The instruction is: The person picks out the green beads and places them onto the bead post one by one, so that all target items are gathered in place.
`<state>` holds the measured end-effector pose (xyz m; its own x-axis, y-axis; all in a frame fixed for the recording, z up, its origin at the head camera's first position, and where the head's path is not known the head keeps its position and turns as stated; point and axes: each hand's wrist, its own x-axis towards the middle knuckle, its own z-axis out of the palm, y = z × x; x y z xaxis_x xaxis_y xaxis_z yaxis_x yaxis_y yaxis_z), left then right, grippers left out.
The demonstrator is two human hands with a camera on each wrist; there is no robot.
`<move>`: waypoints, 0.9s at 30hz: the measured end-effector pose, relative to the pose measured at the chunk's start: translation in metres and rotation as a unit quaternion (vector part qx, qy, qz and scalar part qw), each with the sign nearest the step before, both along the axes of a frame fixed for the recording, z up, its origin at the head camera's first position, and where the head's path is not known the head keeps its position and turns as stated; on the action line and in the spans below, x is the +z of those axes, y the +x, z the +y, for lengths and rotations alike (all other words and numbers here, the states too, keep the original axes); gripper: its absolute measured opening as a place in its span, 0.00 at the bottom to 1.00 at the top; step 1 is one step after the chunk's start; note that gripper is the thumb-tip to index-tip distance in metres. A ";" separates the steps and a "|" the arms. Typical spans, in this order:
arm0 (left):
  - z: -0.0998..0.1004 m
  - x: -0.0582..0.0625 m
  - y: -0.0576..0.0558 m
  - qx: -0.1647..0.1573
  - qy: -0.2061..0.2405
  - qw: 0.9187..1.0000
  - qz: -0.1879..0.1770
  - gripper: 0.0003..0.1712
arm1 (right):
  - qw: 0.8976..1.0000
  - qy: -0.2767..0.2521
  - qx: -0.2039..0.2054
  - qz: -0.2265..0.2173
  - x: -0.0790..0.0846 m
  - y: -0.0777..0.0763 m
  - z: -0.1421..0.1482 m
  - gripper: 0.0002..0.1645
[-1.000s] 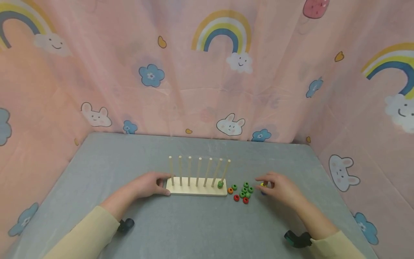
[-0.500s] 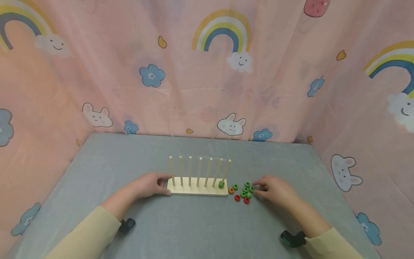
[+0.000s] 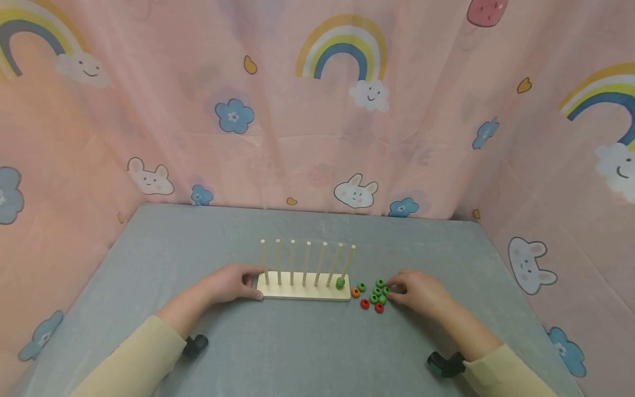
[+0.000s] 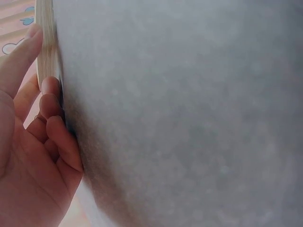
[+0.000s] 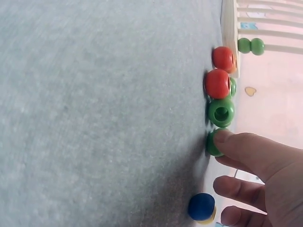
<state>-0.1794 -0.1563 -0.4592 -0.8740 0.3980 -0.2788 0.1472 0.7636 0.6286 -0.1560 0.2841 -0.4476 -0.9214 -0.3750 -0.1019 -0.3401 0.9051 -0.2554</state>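
A pale wooden peg rack (image 3: 303,293) with several upright pegs stands mid-table. My left hand (image 3: 229,284) grips its left end between thumb and fingers; in the left wrist view, the base's edge (image 4: 46,52) lies against them. Two green beads (image 5: 251,46) sit on the rack's rightmost peg. Right of the rack lie loose green beads (image 3: 374,298), two red beads (image 3: 365,304) and an orange bead (image 3: 355,293). My right hand (image 3: 420,293) pinches a green bead (image 5: 216,143) at the group's right edge, its thumb on the near side.
Beneath the right hand's other fingers, a blue bead (image 5: 201,206) and a partly hidden yellow bead (image 5: 211,217) rest on the grey table (image 3: 307,347). A pink patterned curtain (image 3: 317,143) rises behind the table and along both sides.
My right hand has moved left from above the yellow and blue beads to the green ones, where thumb and finger have closed on a bead. The left hand keeps its grip on the rack.
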 end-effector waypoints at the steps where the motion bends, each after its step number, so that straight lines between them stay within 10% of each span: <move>1: 0.000 0.000 0.000 0.000 0.000 1.000 -0.001 0.37 | 1.000 0.001 0.000 0.000 0.001 0.000 0.000 0.12; 27: 0.001 0.000 0.001 -0.004 0.001 1.000 0.010 0.38 | 0.994 -0.074 -0.067 0.051 0.047 0.006 -0.024 0.14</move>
<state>-0.1786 -0.1552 -0.4596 -0.8759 0.4061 -0.2604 0.1667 0.7613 0.6265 -0.1503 0.2603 -0.4007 -0.9669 -0.2517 0.0413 -0.2494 0.8992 -0.3596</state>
